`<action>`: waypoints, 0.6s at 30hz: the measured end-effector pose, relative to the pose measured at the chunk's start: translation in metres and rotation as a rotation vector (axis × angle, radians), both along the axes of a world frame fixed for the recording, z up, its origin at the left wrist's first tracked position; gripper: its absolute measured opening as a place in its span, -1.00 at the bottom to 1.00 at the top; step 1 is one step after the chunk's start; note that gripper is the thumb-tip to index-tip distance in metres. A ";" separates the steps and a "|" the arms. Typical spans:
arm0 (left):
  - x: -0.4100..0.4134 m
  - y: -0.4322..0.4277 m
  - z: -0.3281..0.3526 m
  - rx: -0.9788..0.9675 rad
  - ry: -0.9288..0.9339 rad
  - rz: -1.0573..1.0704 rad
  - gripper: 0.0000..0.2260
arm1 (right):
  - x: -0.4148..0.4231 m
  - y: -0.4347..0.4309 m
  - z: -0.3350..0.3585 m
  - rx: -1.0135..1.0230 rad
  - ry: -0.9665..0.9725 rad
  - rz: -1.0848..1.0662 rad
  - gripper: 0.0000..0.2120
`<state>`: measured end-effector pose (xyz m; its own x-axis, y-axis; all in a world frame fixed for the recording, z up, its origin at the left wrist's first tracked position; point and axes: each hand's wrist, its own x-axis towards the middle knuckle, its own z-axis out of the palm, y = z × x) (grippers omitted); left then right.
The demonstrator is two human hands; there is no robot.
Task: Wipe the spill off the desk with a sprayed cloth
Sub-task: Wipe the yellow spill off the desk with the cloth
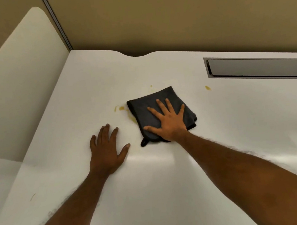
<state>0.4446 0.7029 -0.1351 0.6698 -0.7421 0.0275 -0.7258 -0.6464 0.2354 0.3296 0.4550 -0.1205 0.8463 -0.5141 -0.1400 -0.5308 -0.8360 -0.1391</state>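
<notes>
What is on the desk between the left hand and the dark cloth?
Head view: a yellowish smear by the cloth, then bare desk to the left hand.

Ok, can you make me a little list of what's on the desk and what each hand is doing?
desk: white
cloth: dark grey, folded, flat on desk
right hand: fingers spread, pressing the cloth
left hand: flat on bare desk, beside cloth
spill: yellow smears at cloth's left edge, one spot further right
</notes>
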 end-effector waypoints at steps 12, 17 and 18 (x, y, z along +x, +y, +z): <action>0.035 0.001 -0.008 -0.019 0.021 0.086 -0.24 | 0.015 0.022 0.001 0.000 -0.020 -0.081 -0.15; 0.034 0.003 -0.011 -0.006 -0.015 0.069 -0.26 | 0.026 0.049 -0.007 -0.044 -0.007 0.160 -0.08; 0.034 0.003 -0.010 -0.001 -0.014 0.069 -0.26 | 0.023 0.038 -0.005 -0.035 -0.018 0.233 -0.12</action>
<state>0.4787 0.7055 -0.1453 0.7189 -0.6941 0.0380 -0.6828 -0.6949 0.2257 0.3527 0.4934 -0.1256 0.9447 -0.3090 -0.1093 -0.3209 -0.9400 -0.1159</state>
